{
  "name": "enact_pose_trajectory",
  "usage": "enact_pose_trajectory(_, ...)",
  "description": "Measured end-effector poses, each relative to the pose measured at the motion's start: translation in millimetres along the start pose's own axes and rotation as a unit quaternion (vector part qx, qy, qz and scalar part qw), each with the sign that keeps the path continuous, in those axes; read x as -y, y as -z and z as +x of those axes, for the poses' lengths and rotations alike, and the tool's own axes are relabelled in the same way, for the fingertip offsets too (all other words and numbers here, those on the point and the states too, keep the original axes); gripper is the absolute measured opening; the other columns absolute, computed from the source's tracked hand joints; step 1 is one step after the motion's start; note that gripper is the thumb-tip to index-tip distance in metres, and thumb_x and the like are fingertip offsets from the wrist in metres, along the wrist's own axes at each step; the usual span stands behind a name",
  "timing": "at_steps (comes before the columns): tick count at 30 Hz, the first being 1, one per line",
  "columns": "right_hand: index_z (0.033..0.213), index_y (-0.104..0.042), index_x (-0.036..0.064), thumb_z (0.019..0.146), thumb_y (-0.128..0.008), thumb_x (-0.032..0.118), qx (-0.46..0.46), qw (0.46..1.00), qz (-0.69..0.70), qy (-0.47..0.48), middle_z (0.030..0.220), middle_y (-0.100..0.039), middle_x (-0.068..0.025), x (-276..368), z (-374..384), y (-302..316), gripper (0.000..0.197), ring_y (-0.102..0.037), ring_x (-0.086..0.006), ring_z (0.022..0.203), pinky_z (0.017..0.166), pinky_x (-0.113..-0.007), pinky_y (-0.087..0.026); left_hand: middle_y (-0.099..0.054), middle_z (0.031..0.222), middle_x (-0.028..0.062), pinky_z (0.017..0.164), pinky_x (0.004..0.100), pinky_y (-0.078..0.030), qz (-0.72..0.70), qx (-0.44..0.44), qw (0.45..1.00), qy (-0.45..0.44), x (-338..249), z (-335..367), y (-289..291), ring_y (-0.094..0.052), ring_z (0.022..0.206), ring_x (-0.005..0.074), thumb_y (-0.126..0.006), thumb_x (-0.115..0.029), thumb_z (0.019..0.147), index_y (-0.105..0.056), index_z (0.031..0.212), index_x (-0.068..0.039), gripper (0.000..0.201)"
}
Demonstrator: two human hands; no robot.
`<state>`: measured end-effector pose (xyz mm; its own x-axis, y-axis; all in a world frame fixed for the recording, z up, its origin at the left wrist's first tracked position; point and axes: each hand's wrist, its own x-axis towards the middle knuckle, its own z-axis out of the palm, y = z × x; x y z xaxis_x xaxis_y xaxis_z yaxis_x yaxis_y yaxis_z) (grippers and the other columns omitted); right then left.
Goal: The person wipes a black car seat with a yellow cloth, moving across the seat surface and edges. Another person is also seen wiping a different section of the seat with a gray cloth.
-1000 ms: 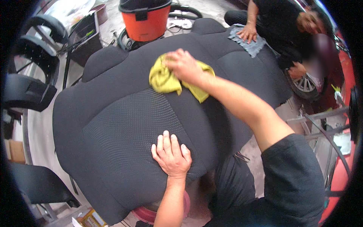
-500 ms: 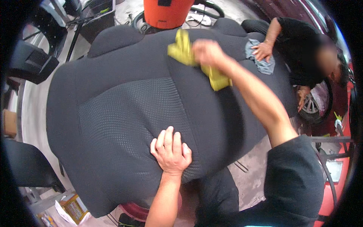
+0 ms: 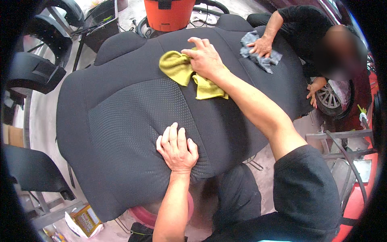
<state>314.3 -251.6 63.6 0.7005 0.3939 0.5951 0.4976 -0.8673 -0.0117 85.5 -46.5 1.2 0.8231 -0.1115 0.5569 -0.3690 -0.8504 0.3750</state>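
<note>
A black car bench seat with a textured centre panel lies in front of me. Pressed against its near part is my left hand, flat with the fingers a little apart, holding nothing; the fabric puckers around it. Farther off, my right hand grips a crumpled yellow cloth against the upper part of the seat. Folds of the cloth stick out on both sides of that hand. To the right, a co-worker's hand presses a grey-blue cloth on the same seat.
An orange vacuum cleaner with a black hose stands beyond the seat. The co-worker crouches at the right, beside a car wheel. Black plastic parts line the left side. Below the seat are a pink round tub and a boxed item.
My right hand has shifted slightly left with the yellow cloth. My left hand stays pressed on the seat. The co-worker's hand and cloth have slid a little left, and the whole view has shifted slightly.
</note>
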Motion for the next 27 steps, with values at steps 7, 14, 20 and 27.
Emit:
enact_pose_trajectory(7, 0.12, -0.075, 0.0117, 0.075, -0.071, 0.012, 0.412, 0.873, 0.246, 0.083, 0.128, -0.063, -0.0117, 97, -44, 92, 0.046, -0.061, -0.0291, 0.114, 0.102, -0.042, -0.049, -0.064, 0.125, 0.0162, 0.108, 0.0572, -0.037, 0.039, 0.009, 0.999, 0.024, 24, -5, 6, -0.054, 0.122, 0.0368, -0.061, -0.024, 0.083, -0.064, 0.118, -0.003, 0.041)
enact_pose_trajectory(14, 0.116, -0.078, 0.0152, 0.09, -0.075, 0.036, 0.115, 0.929, 0.101, -0.337, 0.111, -0.071, -0.0125, -80, 16, 0, 0.033, -0.068, -0.0272, 0.112, 0.097, -0.041, -0.052, -0.064, 0.118, 0.0163, 0.107, 0.0574, -0.038, -0.035, -0.012, 0.999, 0.018, -3, -5, -11, -0.054, 0.118, 0.0369, -0.062, -0.025, 0.083, -0.063, 0.114, -0.002, 0.039)
enact_pose_trajectory(20, 0.109, -0.079, 0.0193, 0.093, -0.071, 0.038, 0.137, 0.909, 0.044, -0.392, 0.121, -0.07, -0.01, -65, 33, -50, 0.026, -0.066, -0.0312, 0.117, 0.099, -0.045, -0.052, -0.064, 0.118, 0.0153, 0.105, 0.0555, -0.039, -0.01, -0.003, 1.0, 0.024, 13, -5, -1, -0.056, 0.116, 0.0346, -0.063, -0.024, 0.081, -0.064, 0.114, -0.005, 0.038)
enact_pose_trajectory(27, 0.112, -0.077, 0.0102, 0.095, -0.068, 0.03, -0.114, 0.82, 0.295, -0.476, 0.11, -0.076, -0.0109, -122, 28, -72, 0.028, -0.071, -0.022, 0.104, 0.093, -0.038, -0.053, -0.063, 0.119, 0.0156, 0.106, 0.0568, -0.037, -0.031, -0.014, 0.999, 0.022, 5, -1, -4, -0.054, 0.117, 0.036, -0.061, -0.025, 0.082, -0.065, 0.112, -0.002, 0.038)
